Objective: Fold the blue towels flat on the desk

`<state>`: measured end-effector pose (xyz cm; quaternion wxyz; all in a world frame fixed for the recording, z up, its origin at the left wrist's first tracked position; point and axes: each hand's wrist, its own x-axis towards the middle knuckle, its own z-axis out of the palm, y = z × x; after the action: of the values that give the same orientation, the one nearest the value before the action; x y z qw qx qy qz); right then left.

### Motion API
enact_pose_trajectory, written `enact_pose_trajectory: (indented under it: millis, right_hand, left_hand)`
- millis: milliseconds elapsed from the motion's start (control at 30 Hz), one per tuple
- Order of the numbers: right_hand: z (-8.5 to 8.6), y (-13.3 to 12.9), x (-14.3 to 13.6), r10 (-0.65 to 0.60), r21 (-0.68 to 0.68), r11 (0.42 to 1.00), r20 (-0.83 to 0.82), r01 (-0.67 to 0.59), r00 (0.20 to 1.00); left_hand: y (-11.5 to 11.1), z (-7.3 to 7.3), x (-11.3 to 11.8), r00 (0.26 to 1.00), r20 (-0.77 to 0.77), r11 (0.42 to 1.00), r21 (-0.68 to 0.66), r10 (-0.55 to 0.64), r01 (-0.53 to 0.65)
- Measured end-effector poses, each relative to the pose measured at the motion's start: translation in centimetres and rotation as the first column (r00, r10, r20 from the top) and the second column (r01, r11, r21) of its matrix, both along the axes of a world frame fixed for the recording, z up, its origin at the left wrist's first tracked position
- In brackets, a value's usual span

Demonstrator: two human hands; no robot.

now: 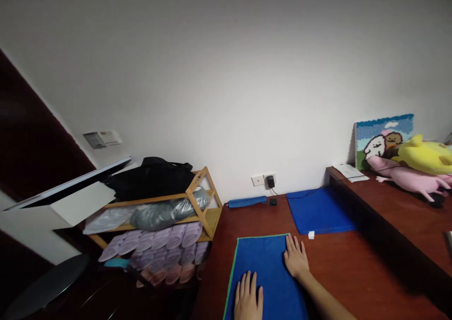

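A blue cloth with a green edge (270, 268) lies spread flat on the reddish-brown table (339, 263). My left hand (248, 299) rests palm down on the cloth's lower left part, fingers stretched out. At the cloth's upper right corner, my right hand (295, 258) lies flat along the right edge, its fingers apart. Neither hand grips anything. Behind and to the right, another blue cloth (321, 211) lies flat, with a small white tag (311, 235) at its front edge.
A rolled blue cloth (247, 202) lies along the wall beside a black plug (270, 181). Left of the table stands a wooden rack (211, 221) with rolled lilac towels (176, 237) and a black bag (155, 179). Plush toys (409, 174) sit on the raised surface at right.
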<state>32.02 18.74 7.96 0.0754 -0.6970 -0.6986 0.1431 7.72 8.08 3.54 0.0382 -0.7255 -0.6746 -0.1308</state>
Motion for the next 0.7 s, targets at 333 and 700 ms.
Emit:
enact_pose_trajectory:
  millis: [333,700]
  right_hand:
    - [-0.9,0.4,0.1,0.048,0.006,0.999,-0.01,-0.048,0.999]
    - [-1.8,2.1,0.0,0.067,0.037,0.997,0.029,-0.068,0.997]
  left_hand:
    - [10.2,4.4,9.2,0.964,0.077,0.96,-0.105,-0.254,0.261]
    - [11.5,3.9,-1.4,1.0,0.007,0.986,-0.169,-0.004,0.005]
